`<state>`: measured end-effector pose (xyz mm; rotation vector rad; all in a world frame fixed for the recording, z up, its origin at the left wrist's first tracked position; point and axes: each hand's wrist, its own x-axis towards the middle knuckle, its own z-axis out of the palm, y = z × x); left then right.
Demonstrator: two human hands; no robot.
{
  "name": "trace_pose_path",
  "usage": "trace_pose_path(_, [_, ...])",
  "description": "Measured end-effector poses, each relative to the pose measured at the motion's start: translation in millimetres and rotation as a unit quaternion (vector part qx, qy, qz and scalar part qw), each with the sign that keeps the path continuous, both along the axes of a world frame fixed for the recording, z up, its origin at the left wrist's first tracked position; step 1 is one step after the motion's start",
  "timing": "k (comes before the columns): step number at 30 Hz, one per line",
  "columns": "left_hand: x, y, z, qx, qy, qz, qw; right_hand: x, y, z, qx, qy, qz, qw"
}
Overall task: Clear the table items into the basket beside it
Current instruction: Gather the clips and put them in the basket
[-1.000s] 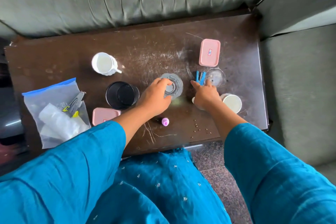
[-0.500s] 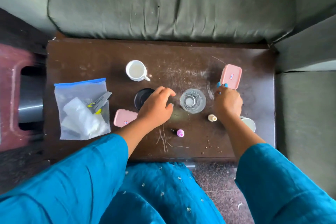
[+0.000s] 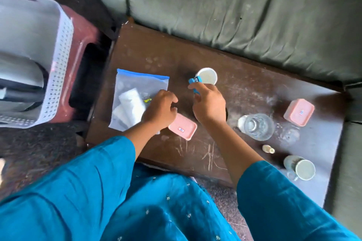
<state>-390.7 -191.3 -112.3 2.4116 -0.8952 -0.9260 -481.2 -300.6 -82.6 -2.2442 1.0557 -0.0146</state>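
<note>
My right hand [image 3: 209,105] holds a small blue clip-like item [image 3: 195,84] above the dark table [image 3: 244,92], just in front of a white cup [image 3: 207,75]. My left hand [image 3: 159,110] hovers with curled fingers over the edge of a clear zip bag [image 3: 135,100] and holds nothing I can see. A pink box [image 3: 183,126] lies between my wrists. A grey perforated basket [image 3: 58,60] stands on a red stool [image 3: 86,35] left of the table.
On the right of the table stand a clear glass [image 3: 256,126], a second pink box [image 3: 298,111], a small bottle [image 3: 268,149] and a white mug [image 3: 300,168]. A green sofa [image 3: 244,6] runs behind and to the right.
My right hand has lifted the blue item and carried it left across the table. My left hand has moved left, from beside the glass to the zip bag. The view has swung left and the basket shows.
</note>
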Motion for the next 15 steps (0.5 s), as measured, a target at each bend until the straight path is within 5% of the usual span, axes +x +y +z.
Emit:
trace_pose_path(9, [53, 46, -54, 0.206, -0.010, -0.209, 0.956, 56, 50, -45, 0.073, 0.014, -0.031, 0.997])
trace_pose_path(15, [58, 45, -63, 0.152, -0.058, -0.233, 0.959, 70, 57, -63, 0.063, 0.047, -0.038, 0.996])
